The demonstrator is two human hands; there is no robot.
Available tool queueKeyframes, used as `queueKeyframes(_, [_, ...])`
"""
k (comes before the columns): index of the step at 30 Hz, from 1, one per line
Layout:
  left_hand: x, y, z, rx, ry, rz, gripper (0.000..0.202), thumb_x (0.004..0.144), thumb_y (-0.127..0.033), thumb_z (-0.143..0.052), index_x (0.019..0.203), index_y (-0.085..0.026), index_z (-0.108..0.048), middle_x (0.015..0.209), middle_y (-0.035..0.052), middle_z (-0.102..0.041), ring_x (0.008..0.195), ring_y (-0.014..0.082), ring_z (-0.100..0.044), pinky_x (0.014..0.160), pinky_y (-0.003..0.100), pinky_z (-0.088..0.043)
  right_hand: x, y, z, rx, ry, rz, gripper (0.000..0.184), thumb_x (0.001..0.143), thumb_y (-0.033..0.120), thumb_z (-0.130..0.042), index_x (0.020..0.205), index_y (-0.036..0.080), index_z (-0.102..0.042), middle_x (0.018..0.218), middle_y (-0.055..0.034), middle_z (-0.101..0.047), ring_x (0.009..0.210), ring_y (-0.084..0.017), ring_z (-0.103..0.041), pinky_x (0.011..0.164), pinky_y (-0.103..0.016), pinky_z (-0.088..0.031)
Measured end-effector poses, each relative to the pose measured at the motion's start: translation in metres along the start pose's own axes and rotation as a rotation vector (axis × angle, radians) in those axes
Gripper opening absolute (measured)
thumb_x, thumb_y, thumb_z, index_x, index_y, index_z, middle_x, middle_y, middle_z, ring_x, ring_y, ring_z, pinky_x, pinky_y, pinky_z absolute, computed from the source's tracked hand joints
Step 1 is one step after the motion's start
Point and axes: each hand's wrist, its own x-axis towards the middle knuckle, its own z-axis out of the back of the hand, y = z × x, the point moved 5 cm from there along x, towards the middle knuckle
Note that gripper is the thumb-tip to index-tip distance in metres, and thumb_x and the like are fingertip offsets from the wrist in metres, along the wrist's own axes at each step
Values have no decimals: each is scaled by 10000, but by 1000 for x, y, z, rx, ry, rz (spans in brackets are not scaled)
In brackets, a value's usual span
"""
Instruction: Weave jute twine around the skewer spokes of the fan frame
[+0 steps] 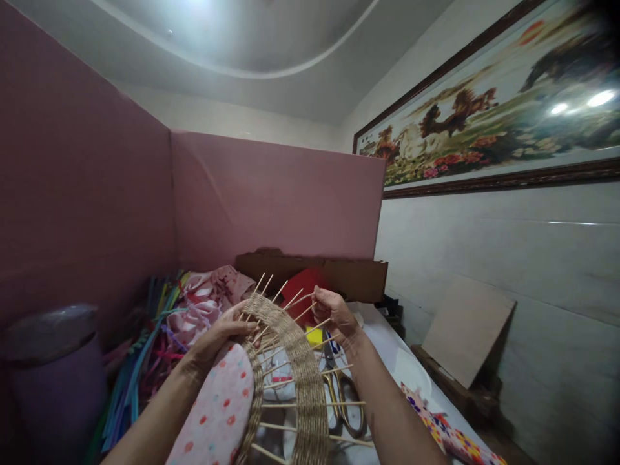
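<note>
A curved woven straw piece (307, 381) with thin wooden sticks (285, 405) radiating through it fills the lower middle. Its inner band borders a white polka-dot panel (220, 400). My left hand (227, 330) grips the weave at its upper left, thumb on top and the other fingers mostly behind. At the upper right, my right hand (335, 313) pinches a thin straw strand (304, 299) among the stick tips, its fingers closed. The sticks stand out past the outer band, and open gaps show between the two bands.
Scissors (345, 403) with gold handles lie beneath the weave, near a yellow object (314, 336). Pink fabric (203, 300) and blue strips (133, 374) pile at left, by a lidded bin (53, 381). Cardboard (353, 278) stands behind; floral fabric (436, 426) lies at right.
</note>
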Motion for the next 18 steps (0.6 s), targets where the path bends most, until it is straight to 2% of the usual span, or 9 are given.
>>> queueKeyframes(5, [0,1,7,11,-12,-13,457,639,-38,-594,1080,-144,-538,926,79,-625,587,110,-578,527,213,-468,-4,9,1,17,-49,132,317,679,381,-641,595,179,-412,468,103,-196,403,-36,-105,379,-203,-82])
queueKeyframes(8, [-1,-2,9,-12,-9,-29,475,663,-30,-569,1119,-154,-515,941,78,-620,585,99,-568,523,207,-460,-5,11,-2,16,-38,148,345,686,387,-629,572,186,-373,461,100,-210,403,-40,-120,381,-206,-92])
queueKeyframes(11, [-3,-8,9,-27,-30,-58,505,678,-24,-550,1159,-163,-489,947,77,-619,630,110,-579,529,202,-452,-6,6,-4,-7,12,93,346,677,395,-627,558,184,-380,444,97,-244,391,-36,-145,379,-204,-99])
queueKeyframes(15, [-6,-14,8,-25,-48,-73,524,681,-38,-553,1183,-165,-474,947,81,-625,672,132,-595,538,208,-457,-7,-11,-12,-78,131,-66,317,605,329,-691,532,167,-429,406,90,-318,359,-22,-184,368,-199,-90])
queueKeyframes(18, [-7,-16,8,-31,-65,-75,554,664,-46,-567,1194,-175,-468,930,72,-636,674,141,-605,547,215,-464,-10,-24,-20,-119,225,-178,290,571,284,-714,529,157,-457,374,97,-315,340,-15,-174,360,-194,-75])
